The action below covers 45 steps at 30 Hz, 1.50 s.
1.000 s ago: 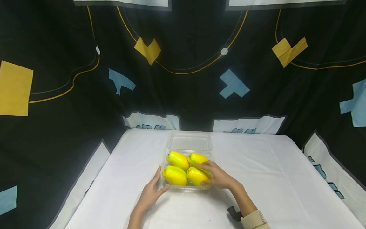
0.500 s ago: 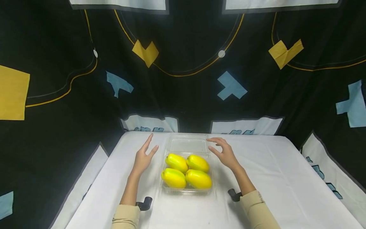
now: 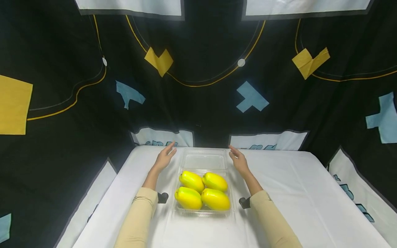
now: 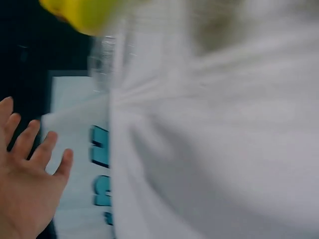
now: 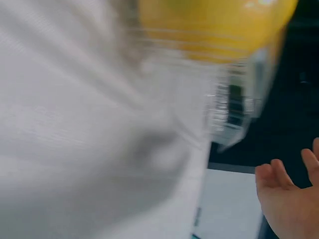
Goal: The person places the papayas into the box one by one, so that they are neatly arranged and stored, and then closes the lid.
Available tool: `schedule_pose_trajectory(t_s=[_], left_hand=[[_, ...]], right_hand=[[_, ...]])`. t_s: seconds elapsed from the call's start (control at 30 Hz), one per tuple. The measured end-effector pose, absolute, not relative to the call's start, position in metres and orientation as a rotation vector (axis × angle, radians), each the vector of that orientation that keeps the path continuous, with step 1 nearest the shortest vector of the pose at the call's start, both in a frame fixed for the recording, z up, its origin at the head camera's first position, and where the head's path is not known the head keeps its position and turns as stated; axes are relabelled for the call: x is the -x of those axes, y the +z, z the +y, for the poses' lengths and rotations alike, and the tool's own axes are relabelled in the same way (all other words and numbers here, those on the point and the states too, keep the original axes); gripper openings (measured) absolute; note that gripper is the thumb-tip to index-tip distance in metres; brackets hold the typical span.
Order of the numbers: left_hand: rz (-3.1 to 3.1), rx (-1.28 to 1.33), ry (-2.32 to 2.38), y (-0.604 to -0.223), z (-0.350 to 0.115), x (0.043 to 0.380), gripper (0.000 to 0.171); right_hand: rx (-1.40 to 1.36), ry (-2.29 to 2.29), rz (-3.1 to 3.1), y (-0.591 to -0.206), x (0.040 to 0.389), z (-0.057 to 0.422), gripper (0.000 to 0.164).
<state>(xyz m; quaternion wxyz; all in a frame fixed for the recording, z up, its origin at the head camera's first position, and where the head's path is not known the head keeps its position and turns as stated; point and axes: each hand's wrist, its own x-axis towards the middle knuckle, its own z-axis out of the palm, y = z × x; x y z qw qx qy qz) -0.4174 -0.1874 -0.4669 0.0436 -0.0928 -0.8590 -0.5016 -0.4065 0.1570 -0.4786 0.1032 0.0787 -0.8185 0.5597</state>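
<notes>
Several yellow mangoes (image 3: pixel 216 199) lie in two rows in the base of a clear plastic clamshell container (image 3: pixel 203 212). Its lid (image 3: pixel 203 161) is folded back flat toward the far table edge. My left hand (image 3: pixel 163 159) is held left of the lid, fingers extended and apart from it. On the other side, my right hand (image 3: pixel 239 162) sits right of the lid with relaxed fingers. Neither hand holds anything. In the left wrist view, spread fingers show below a blurred mango (image 4: pixel 89 12). The right wrist view shows part of a mango (image 5: pixel 214 25) above the container's edge.
White cloth covers the table (image 3: pixel 288 203). A black curtain (image 3: pixel 198 106) with yellow and blue patches hangs behind and at the sides. Dark wrist mounts (image 3: pixel 162 197) stick out near both sleeves.
My right hand has let go of the near-right mango and moved forward beside the lid. The left hand has left the container's near-left side and moved forward. Both now flank the lid.
</notes>
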Motion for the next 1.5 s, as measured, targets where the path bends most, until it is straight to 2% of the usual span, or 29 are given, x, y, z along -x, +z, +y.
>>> schedule_pose_trajectory(t_s=[0.27,0.5,0.77,1.1,1.5], left_hand=[[-2.896,0.235,-1.575,-0.499,-0.179,0.418,0.045],[-2.966,0.285,-1.559,-0.507,-0.176,0.411,0.043],[-2.898,0.36,-1.624,-0.49,-0.177,0.412,0.046],[-2.782,0.402,-1.622,-0.459,-0.185,0.423,0.05],[-2.535,0.488,-1.695,-0.421,-0.186,0.416,0.05]], right_hand=[[-0.172,1.59,-2.666,-0.505,0.404,0.161,0.041],[-0.228,1.656,-2.736,-0.52,0.403,0.163,0.042],[-0.283,1.602,-2.721,-0.511,0.401,0.159,0.045],[-0.382,1.36,-2.575,-0.481,0.402,0.155,0.049],[-0.513,1.241,-2.35,-0.444,0.401,0.154,0.054]])
